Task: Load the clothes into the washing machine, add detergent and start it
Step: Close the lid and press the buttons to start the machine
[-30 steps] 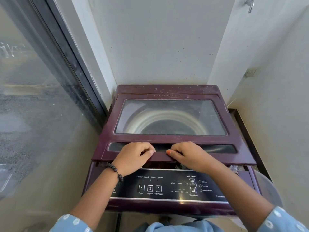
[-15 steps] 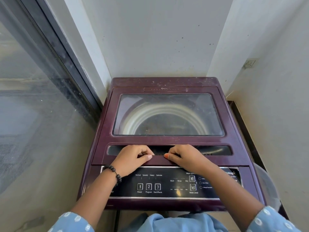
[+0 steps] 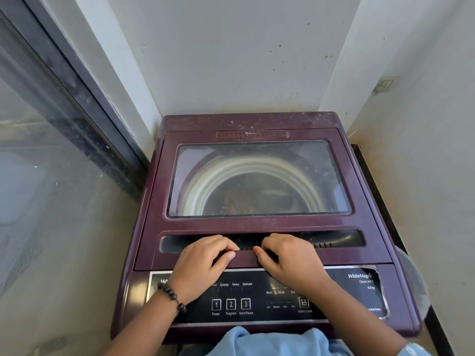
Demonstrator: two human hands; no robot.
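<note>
My left hand (image 3: 203, 263) and right hand (image 3: 290, 260) curl over the lid (image 3: 257, 262) handle at its front edge; it looks rigid, hinged, fairly light.

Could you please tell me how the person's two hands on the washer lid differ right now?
The left hand has a black bead bracelet at its wrist; the right hand has a bare wrist. The right thumbnail looks orange; the left's looks unpainted. Both have fingers curled into the handle recess of the closed lid.
</note>
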